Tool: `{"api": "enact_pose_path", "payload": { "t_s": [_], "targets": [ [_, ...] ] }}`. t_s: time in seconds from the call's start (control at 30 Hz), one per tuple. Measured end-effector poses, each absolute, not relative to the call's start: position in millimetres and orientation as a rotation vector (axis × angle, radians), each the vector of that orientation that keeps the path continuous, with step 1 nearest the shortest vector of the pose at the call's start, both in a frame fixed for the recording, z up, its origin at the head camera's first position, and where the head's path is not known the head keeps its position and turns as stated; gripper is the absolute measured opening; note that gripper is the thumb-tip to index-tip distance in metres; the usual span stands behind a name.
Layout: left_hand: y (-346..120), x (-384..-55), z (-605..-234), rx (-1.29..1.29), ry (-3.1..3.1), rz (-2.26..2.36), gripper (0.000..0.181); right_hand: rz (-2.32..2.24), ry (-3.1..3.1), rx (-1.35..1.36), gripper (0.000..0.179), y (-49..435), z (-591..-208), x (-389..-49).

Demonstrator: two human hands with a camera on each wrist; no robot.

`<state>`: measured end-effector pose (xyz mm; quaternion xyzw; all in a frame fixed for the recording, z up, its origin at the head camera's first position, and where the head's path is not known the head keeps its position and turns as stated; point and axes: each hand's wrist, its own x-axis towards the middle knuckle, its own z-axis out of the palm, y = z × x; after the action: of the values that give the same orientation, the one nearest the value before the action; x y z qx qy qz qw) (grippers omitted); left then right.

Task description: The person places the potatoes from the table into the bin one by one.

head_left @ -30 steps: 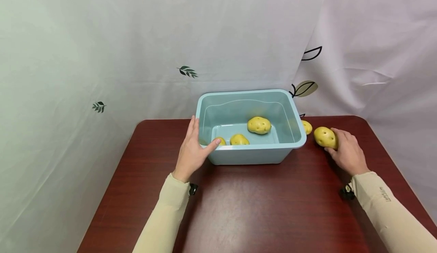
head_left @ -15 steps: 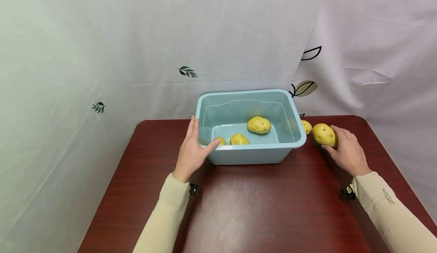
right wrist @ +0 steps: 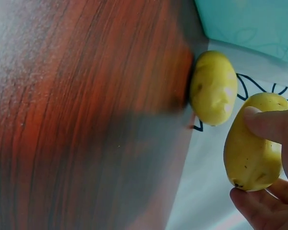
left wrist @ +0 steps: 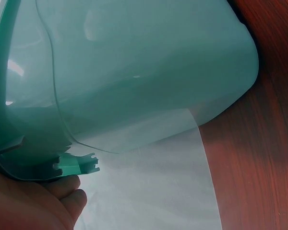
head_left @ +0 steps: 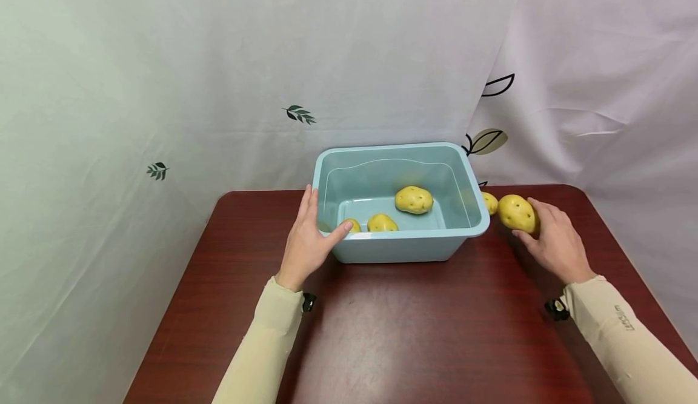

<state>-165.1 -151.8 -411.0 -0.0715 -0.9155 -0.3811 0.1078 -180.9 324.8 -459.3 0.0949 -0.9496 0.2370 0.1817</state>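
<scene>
My right hand (head_left: 556, 240) grips a yellow potato (head_left: 517, 212) beside the bin; the right wrist view shows the thumb across one side of this potato (right wrist: 252, 148) and fingers at its lower end. Just left of it, a second potato (head_left: 489, 203) lies on the table, partly hidden behind the rim of the light blue plastic bin (head_left: 403, 248). My left hand (head_left: 308, 240) rests at the bin's front left corner, fingers straight along the side and thumb over the front rim. Inside are a potato (head_left: 414, 200) at the back and two partly hidden by the front wall.
The bin stands at the back of a dark red-brown wooden table (head_left: 403, 325). A pale patterned cloth (head_left: 382, 65) hangs close behind the table and along both sides.
My right hand's potato has shifted slightly left and up, closer to the potato by the bin. The left hand and the bin have stayed in place.
</scene>
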Motion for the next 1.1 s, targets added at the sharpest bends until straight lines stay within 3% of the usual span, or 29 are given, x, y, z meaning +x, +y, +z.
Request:
{"api": "enact_pose_path", "payload": {
  "t_s": [1.1],
  "targets": [
    [-151, -165, -411, -0.215, -2.686, -1.134, 0.106, 0.659, -2.56, 0.319, 0.082, 309, -431, -164]
  ]
}}
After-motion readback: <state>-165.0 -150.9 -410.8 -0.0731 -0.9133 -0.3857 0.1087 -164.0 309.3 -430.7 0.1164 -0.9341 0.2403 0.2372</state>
